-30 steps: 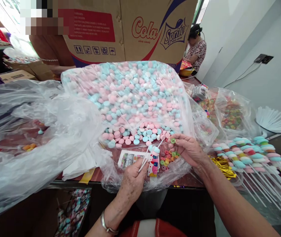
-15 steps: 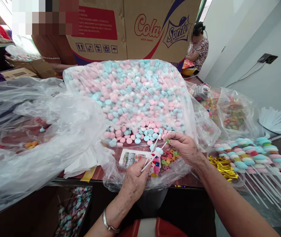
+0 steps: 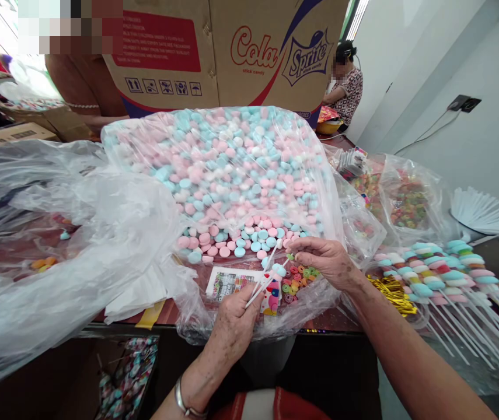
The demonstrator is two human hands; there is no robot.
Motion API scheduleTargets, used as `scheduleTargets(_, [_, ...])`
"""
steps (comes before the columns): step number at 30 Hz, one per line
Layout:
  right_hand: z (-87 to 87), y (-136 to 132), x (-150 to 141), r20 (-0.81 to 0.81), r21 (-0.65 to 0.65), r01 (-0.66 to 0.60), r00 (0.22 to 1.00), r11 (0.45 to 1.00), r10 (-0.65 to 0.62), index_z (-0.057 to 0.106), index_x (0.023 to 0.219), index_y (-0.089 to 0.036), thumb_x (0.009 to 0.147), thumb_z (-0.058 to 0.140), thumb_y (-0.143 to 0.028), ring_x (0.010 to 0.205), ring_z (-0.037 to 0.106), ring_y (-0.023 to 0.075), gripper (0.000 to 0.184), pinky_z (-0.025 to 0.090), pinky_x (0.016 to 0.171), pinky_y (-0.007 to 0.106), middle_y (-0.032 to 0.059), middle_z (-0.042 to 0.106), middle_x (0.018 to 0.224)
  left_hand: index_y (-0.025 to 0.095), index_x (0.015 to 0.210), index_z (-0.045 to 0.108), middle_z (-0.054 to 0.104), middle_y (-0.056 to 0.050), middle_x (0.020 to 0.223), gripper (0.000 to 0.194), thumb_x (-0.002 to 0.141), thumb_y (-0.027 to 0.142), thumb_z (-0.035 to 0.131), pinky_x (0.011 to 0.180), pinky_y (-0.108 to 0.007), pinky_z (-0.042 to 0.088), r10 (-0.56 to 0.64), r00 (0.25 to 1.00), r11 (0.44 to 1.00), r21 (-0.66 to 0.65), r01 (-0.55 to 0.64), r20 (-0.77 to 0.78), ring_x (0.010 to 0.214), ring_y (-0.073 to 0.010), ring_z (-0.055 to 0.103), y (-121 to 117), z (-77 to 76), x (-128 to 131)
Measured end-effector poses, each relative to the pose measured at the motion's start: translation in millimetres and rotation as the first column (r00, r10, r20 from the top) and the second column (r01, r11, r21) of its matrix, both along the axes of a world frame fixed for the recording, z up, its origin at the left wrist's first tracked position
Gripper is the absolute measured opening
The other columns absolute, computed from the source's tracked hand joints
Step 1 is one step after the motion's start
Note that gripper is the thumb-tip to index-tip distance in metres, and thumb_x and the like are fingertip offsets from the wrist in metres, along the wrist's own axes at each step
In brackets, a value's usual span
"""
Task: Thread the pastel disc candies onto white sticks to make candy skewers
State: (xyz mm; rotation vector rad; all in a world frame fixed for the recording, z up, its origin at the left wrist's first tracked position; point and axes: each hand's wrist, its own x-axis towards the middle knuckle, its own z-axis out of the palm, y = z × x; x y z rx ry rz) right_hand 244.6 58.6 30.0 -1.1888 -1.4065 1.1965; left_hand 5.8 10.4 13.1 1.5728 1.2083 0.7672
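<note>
My left hand (image 3: 237,318) is closed around two white lollipop sticks (image 3: 255,293) that point up and away from me. Blue and white marshmallow discs (image 3: 279,270) are threaded on one of them. At that stick's tip, the thumb and fingers of my right hand (image 3: 330,263) pinch a small green gummy ring (image 3: 290,256); whether the stick passes through it is too small to tell. Just below the right hand lies a pile of colourful gummy rings (image 3: 298,281). Beyond both hands, loose pink and blue marshmallows (image 3: 249,238) spill from a big clear plastic bag (image 3: 227,157).
Printed cards (image 3: 227,283) lie by my left hand. Finished marshmallow sticks (image 3: 446,280) and gold twist ties (image 3: 389,294) are at right, with bare sticks (image 3: 485,213) behind. A large carton (image 3: 231,58) stands at the back. Two people are beyond it. Plastic sheeting (image 3: 100,233) covers the left.
The whole view has shifted slightly, so things appear further left. My right hand has moved the green gummy ring slightly closer to the marshmallows. The left hand keeps its hold on the sticks.
</note>
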Motion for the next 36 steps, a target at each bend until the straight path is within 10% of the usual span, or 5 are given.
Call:
scheduleTargets(6, [4.8, -5, -5, -0.264, -0.203, -0.03, 0.964, 0.979, -0.025, 0.079, 0.1, -0.022, 0.069, 0.083, -0.038, 0.091, 0.072, 0.0228, 0.035, 0.061, 0.082, 0.039, 0.0064, 0.076, 0.107, 0.02, 0.072, 0.06, 0.044, 0.006, 0.058, 0.029, 0.092, 0.036, 0.046, 0.06, -0.025, 0.034, 0.007, 1.0, 0.999, 0.031, -0.006, -0.017, 0.058, -0.0141, 0.042, 1, 1.6, 1])
scheduleTargets(20, [2.1, -5, -9, -0.3, -0.174, 0.061, 0.947, 0.983, -0.112, 0.079, 0.095, -0.022, 0.07, 0.082, -0.037, 0.07, 0.071, 0.0166, 0.029, 0.062, 0.07, 0.032, 0.0052, 0.077, 0.1, 0.018, 0.078, 0.066, 0.046, 0.005, 0.059, 0.03, 0.093, 0.036, 0.048, 0.058, -0.025, 0.035, 0.022, 1.0, 0.999, 0.023, -0.022, 0.002, 0.058, -0.0137, 0.043, 1, -3.2, 0])
scheduleTargets(36, [0.2, -20, -15, 0.231, 0.294, 0.166, 0.943, 0.941, -0.238, 0.077, 0.102, -0.031, 0.087, 0.063, -0.027, 0.104, 0.067, 0.0228, 0.022, 0.048, 0.101, 0.042, 0.0008, 0.076, 0.107, 0.018, 0.076, 0.066, 0.047, 0.005, 0.057, 0.03, 0.091, 0.038, 0.051, 0.056, -0.024, 0.035, 0.067, 0.998, 0.997, 0.023, -0.068, 0.006, 0.055, -0.0131, 0.042, 1, -9.7, 1])
